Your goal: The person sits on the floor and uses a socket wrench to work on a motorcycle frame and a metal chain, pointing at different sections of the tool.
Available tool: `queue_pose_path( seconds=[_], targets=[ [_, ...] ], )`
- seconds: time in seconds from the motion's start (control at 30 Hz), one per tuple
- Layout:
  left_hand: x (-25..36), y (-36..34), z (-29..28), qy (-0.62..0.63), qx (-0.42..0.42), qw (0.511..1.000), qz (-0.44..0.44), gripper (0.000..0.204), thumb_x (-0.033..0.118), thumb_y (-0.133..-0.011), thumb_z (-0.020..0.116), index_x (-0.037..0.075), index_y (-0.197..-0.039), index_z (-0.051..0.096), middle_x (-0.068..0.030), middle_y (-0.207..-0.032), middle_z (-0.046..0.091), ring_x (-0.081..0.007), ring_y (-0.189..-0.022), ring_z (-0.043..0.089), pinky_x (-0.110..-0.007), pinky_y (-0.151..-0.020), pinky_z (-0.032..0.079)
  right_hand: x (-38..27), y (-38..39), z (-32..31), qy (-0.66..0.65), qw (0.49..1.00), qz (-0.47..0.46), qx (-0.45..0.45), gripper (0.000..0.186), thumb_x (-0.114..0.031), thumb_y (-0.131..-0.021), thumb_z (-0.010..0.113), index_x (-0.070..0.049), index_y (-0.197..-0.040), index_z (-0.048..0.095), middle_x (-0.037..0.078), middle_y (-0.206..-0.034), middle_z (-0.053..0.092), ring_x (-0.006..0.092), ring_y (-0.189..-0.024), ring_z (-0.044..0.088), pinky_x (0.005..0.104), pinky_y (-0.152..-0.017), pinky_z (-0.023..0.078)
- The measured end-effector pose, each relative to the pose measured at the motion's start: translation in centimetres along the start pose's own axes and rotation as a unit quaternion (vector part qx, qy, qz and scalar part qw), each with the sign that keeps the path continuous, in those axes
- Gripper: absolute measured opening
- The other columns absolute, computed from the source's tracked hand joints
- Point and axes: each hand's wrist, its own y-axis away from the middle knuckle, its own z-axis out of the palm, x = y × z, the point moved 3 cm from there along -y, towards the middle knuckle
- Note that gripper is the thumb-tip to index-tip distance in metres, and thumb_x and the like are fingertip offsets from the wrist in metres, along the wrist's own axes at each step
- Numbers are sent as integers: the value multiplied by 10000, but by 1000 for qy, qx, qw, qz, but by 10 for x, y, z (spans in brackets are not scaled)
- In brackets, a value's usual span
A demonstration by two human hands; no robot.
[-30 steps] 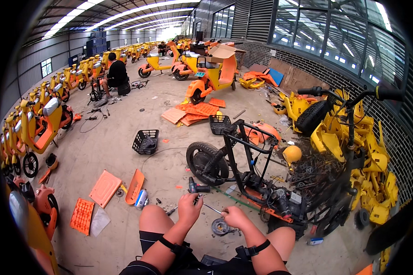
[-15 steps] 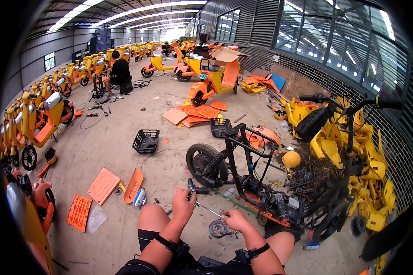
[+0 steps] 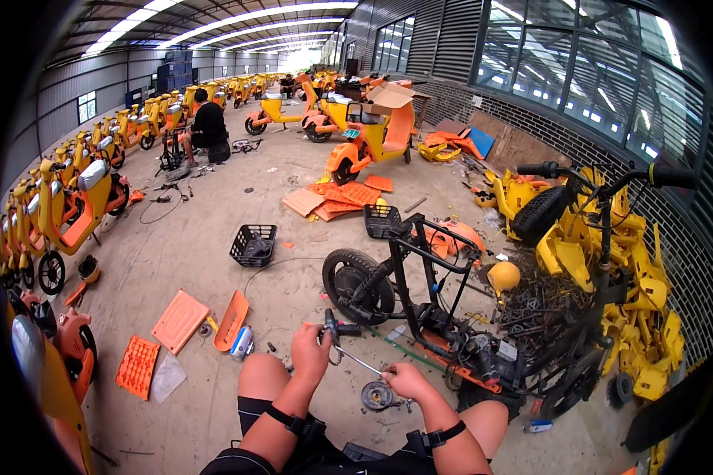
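Note:
My left hand (image 3: 310, 354) is closed around something dark, with a short chain-like piece (image 3: 337, 355) dangling beside the fingers. Just beyond it is a black tool with a stubby grip (image 3: 345, 328); whether the hand touches it I cannot tell. A thin silver rod (image 3: 363, 362) slants from near the left hand down to my right hand (image 3: 405, 381), whose fingers are wrapped round its lower end. Below the rod a round metal hub-like part (image 3: 378, 395) lies on the floor between my knees. The stripped black scooter frame (image 3: 432, 277) stands ahead to the right.
Yellow body panels (image 3: 642, 317) and dark metal parts (image 3: 543, 313) are heaped at the right. Orange panels (image 3: 181, 319), a spray can (image 3: 243, 343) and a black basket (image 3: 253, 245) lie to the left. Farther off, a person (image 3: 207, 127) sits near rows of scooters (image 3: 71, 206).
My left hand has shifted slightly left and turned, and the chain-like piece now shows below its fingers. The right hand and the silver rod have hardly moved.

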Motion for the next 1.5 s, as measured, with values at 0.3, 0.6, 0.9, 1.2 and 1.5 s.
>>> queue_pose_path(
  seconds=[0.3,0.6,0.9,1.2,1.5],
  targets=[
    [-4,-1,1,10,-18,999,-28,200,174,-855,776,10,-956,723,-156,-915,664,-344,-878,630,-439,-775,502,-1,3,-1,-3,1000,-15,-1,300,-226,-954,651,17,-1100,750,211,-933,751,364,-869,716,442,-807,553],
    [-15,1,8,46,-60,991,-109,272,231,-871,780,-18,-963,722,-183,-911,686,-320,-774,669,-429,-719,531,-12,14,-6,-32,999,13,-23,289,-210,-969,650,35,-1094,742,134,-828,744,223,-735,708,380,-717,548],
    [-11,-1,4,47,-51,994,-86,311,235,-874,781,-28,-1029,724,-194,-888,700,-327,-786,689,-436,-727,541,-6,11,-3,-68,997,37,-21,301,-208,-978,661,55,-1104,736,123,-825,744,182,-744,698,351,-707,539],
    [-14,-6,5,104,-57,990,-77,255,199,-879,793,16,-1047,736,-174,-928,676,-330,-860,663,-420,-776,528,-2,8,-3,-94,995,5,-21,272,-205,-992,638,39,-1077,723,49,-792,687,133,-678,580,313,-637,466],
    [-11,-11,-3,261,-105,957,-73,286,284,-1043,625,14,-1132,601,-164,-911,655,-305,-829,624,-394,-758,496,-20,19,0,-264,953,52,-140,237,-185,-1048,600,4,-1174,668,-6,-782,599,54,-555,450,227,-485,336]
  ],
)
